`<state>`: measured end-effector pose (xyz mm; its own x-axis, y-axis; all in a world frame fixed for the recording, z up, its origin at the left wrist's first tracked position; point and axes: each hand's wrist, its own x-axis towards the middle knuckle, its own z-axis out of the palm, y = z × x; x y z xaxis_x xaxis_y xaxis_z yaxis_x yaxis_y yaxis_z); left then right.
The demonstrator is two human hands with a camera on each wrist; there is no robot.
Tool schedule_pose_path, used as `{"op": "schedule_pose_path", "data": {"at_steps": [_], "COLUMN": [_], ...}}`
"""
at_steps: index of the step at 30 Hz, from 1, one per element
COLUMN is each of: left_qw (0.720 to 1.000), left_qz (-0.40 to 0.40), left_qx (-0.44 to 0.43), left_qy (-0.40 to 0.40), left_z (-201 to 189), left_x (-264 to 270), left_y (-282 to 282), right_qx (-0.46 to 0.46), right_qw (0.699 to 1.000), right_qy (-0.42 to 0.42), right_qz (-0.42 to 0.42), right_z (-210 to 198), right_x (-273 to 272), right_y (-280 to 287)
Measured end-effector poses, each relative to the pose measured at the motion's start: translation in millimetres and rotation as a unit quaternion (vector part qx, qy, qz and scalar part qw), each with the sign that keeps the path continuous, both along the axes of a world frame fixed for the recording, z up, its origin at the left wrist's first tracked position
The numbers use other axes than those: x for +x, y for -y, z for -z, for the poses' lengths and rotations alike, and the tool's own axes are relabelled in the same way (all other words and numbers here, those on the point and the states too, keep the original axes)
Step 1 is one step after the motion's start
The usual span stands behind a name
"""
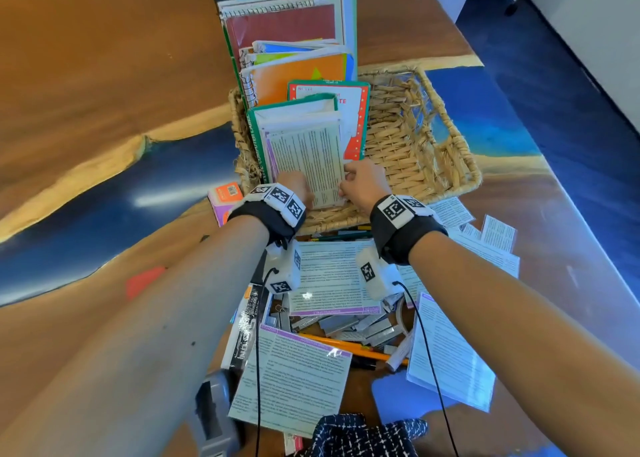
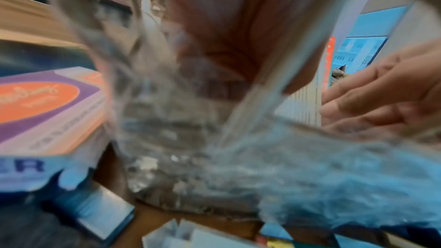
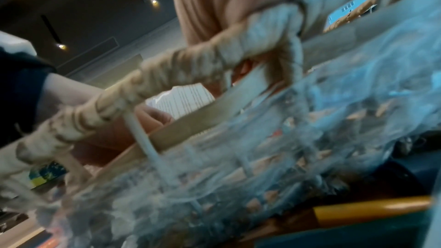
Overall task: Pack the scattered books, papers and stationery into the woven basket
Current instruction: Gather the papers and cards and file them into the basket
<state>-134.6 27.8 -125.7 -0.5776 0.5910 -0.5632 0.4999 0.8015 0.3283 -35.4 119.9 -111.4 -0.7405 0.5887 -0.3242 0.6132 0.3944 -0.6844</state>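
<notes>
Holding a printed sheet [image 1: 308, 166] by its two side edges, the left hand [image 1: 294, 188] and right hand [image 1: 363, 186] have it standing upright at the near end of the woven basket [image 1: 415, 138], in front of a row of notebooks [image 1: 287, 41] and pads already leaning on end along the basket's left side. Each hand's fingers pinch an edge of that sheet; both wrist views are too blurred to add more. The basket's right half shows bare weave, so room remains.

Judging by what lies around, the job is perhaps half done: books are mostly in, while loose sheets [image 1: 332, 276], an orange pencil [image 1: 349, 347], staple strips [image 1: 346, 325] and other small items sit on the counter [image 1: 86, 76] just beside the basket's near rim. A purple-and-orange box [image 1: 225, 198] rests at its left corner, outside.
</notes>
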Motion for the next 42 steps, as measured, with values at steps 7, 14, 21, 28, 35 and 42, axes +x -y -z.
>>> {"op": "schedule_pose_path", "data": {"at_steps": [7, 14, 21, 28, 35, 42], "left_qw": [0.995, 0.995, 0.992, 0.995, 0.996, 0.978], "left_qz": [0.009, 0.058, 0.072, 0.051, 0.056, 0.091], "left_qx": [0.049, 0.000, 0.016, 0.027, 0.033, 0.147], "left_qy": [-0.089, -0.087, -0.100, -0.080, -0.059, -0.119], "left_z": [5.4, 4.2, 8.0, 8.0, -2.4, -39.0], "left_x": [-2.9, -0.3, 4.1, 4.1, 5.1, 30.0], "left_y": [5.9, 9.3, 8.4, 7.3, 13.6, 24.9], "right_qx": [-0.049, -0.158, -0.182, -0.158, -0.026, 0.002], "right_qw": [0.999, 0.975, 0.979, 0.985, 0.998, 0.998], "right_qy": [-0.017, -0.034, -0.087, -0.069, -0.049, -0.060], "right_qz": [0.014, 0.151, 0.021, -0.030, 0.001, -0.007], "right_z": [-4.0, -4.8, -11.5, -14.3, -20.2, -22.1], "right_x": [-8.0, -18.9, -8.7, -5.5, 3.7, 30.5], "right_y": [0.2, -7.6, -3.4, -1.2, 0.5, -3.5]}}
